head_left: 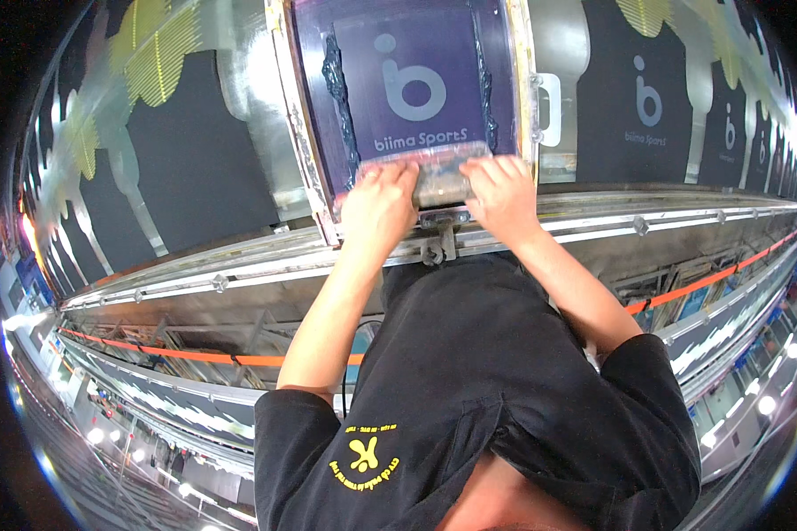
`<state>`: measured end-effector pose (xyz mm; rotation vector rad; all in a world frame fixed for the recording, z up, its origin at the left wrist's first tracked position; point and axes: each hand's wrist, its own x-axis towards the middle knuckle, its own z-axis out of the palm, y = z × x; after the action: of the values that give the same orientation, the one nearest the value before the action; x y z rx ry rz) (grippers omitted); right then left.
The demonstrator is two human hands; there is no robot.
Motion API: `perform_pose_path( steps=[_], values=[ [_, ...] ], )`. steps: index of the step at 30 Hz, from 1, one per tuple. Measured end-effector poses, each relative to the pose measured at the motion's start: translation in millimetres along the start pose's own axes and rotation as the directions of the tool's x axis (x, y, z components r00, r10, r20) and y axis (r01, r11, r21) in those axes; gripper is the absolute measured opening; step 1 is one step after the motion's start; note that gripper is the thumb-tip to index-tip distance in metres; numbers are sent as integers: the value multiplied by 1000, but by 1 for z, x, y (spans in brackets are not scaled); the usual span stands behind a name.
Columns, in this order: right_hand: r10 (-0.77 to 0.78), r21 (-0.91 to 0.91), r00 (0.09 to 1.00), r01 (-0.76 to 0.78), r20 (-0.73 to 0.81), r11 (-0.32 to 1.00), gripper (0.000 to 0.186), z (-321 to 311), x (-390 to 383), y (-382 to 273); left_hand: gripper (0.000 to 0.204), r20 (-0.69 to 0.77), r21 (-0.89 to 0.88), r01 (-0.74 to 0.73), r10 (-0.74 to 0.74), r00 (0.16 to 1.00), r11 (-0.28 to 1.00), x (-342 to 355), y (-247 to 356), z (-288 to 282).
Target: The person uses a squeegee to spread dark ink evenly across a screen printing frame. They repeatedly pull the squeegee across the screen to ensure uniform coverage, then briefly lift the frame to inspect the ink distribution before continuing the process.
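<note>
A framed printing screen (414, 71) with purple mesh, a pale logo and two dark tape strips lies at the top centre. Across its near end is a wide, translucent, stained squeegee (443, 181), slightly blurred. My left hand (383, 199) grips the squeegee's left part with bent fingers. My right hand (505, 195) grips its right part. Just below the frame, a metal bracket (434, 243) sits on the rail along the near edge.
A long metal print table (283, 260) curves across the view, carrying dark fabric panels (190, 177), some with pale logos (648, 97), and yellow printed patches (155, 53). An orange bar (708, 274) runs below the rail. Further racks and lights (766, 405) show behind my body.
</note>
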<state>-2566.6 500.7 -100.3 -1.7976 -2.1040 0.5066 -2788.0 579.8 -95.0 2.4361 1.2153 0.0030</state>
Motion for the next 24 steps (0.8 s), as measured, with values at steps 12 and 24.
perform_pose_path(
  steps=[12,24],
  values=[
    [745,508,618,-571,-250,645,40,19,60,148,24,204,55,-74,61,977,996,140,-42,-92],
    [726,642,598,-416,-339,643,33,4,54,137,52,-132,39,-99,104,986,994,120,-44,-63]
  ],
)
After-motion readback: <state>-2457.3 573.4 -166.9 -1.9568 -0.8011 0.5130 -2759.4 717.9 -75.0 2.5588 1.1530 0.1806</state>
